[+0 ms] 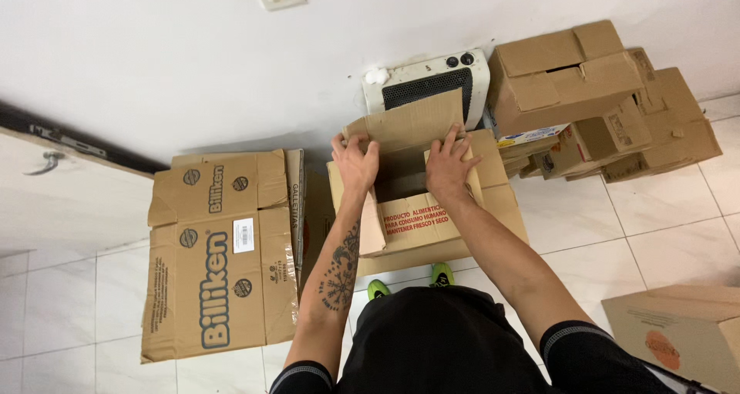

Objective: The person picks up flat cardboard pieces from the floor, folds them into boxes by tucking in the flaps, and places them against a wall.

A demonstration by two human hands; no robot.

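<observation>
Both hands work at an open cardboard box (432,224) standing on the white tiled floor (663,209), close to the wall and just in front of the person's green shoes (442,274). The left hand (356,163) grips the left end of the raised far flap (408,124), fingers curled over its edge. The right hand (451,166) lies with fingers spread on a side flap, its fingertips reaching the far flap. Behind the box stands a white heater (428,82). A flattened printed carton (220,255) lies to the left; stacked cartons (601,101) sit at the right.
</observation>
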